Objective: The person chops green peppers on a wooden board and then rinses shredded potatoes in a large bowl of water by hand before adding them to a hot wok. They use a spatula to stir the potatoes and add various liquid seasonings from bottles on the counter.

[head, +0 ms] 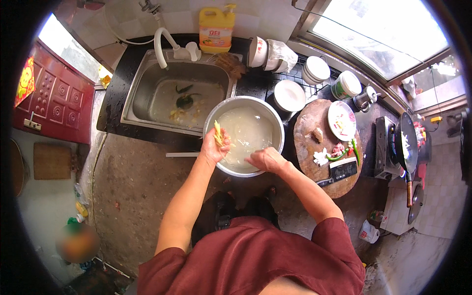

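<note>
A round metal basin point(244, 100) of cloudy, pale water is in front of me, its left side at the sink. My left hand point(215, 145) is at the basin's left rim, its fingers curled around a small bunch of pale yellow vegetable strips point(218, 133). Over the near right part of the basin, my right hand point(267, 159) has its fingers bent down at the water. Whether anything is between those fingers is hidden.
The steel sink point(147, 79) holds green scraps. At right, a round wooden chopping board point(308, 123) carries a cleaver point(343, 170), green chillies point(355, 149), chopped pieces and a plate point(341, 110). Beyond it, a wok point(407, 147) sits on a gas stove point(385, 147). Bowls point(318, 68) line the back.
</note>
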{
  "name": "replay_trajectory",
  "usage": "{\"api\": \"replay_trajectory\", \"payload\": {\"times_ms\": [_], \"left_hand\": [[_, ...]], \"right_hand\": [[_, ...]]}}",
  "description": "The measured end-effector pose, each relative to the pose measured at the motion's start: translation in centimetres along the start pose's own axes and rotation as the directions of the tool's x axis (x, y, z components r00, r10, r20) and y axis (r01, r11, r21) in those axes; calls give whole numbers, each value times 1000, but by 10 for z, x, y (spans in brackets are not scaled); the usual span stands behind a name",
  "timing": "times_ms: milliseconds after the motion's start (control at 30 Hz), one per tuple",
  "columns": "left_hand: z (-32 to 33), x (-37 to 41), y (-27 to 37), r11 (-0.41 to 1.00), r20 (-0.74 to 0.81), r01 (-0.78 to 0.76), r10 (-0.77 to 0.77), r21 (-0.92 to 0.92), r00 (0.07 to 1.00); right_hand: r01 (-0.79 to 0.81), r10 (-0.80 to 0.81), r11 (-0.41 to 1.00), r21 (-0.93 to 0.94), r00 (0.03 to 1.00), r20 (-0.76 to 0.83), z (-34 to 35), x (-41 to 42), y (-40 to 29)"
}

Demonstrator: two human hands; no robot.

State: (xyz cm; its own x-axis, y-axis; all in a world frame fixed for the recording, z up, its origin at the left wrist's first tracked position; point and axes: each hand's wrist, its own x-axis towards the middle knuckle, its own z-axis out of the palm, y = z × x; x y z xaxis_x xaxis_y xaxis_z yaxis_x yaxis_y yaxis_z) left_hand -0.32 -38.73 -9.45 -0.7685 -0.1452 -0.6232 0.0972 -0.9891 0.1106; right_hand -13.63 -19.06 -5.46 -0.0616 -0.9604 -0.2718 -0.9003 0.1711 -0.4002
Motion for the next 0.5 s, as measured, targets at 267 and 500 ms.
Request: {"api": "replay_trajectory", "payload": {"times_ms": [267, 500], "left_hand": [[-16, 21, -36, 996, 164, -49, 35, 80, 986], [17, 18, -80, 990, 215, -134, 122, 45, 969]], "right_hand": [[214, 338, 736, 643, 707, -622, -43, 44, -62], [440, 135, 749, 496, 631, -764, -46, 4, -52]]}}
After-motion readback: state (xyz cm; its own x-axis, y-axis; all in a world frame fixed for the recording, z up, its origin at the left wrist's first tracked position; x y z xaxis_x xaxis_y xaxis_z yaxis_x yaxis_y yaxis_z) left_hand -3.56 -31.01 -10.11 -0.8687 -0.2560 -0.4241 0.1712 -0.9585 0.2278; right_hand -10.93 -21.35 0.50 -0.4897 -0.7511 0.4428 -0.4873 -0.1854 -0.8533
